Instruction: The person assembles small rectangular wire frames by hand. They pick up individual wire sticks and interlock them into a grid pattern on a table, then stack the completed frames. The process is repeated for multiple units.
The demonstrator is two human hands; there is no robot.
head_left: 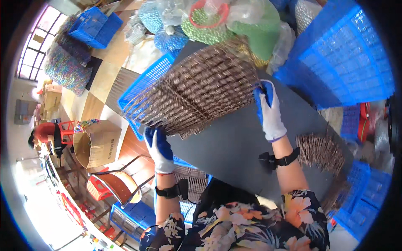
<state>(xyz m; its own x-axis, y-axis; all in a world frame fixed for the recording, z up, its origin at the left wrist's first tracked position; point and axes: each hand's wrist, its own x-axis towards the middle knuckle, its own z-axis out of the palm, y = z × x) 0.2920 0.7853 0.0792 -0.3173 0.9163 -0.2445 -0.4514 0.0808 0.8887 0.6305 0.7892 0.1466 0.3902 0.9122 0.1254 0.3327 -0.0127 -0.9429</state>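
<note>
Between my hands, over the dark grey table, is a wide panel of brown, ridged strands in close rows, with thin wire-like ends sticking out along its edges. I cannot make out exactly what the strands are. My left hand, in a white glove with blue coating, grips the panel's near left corner. At its right end, my right hand in a matching glove has its fingers closed round the edge. The panel is tilted, its far left part over a blue crate. Fingertips of both hands are partly hidden.
More brown strands lie on the table's right side. Tall blue crates stand at the right, and bags of coloured beads lie beyond the table. On the left are a chair, a cardboard box and a person.
</note>
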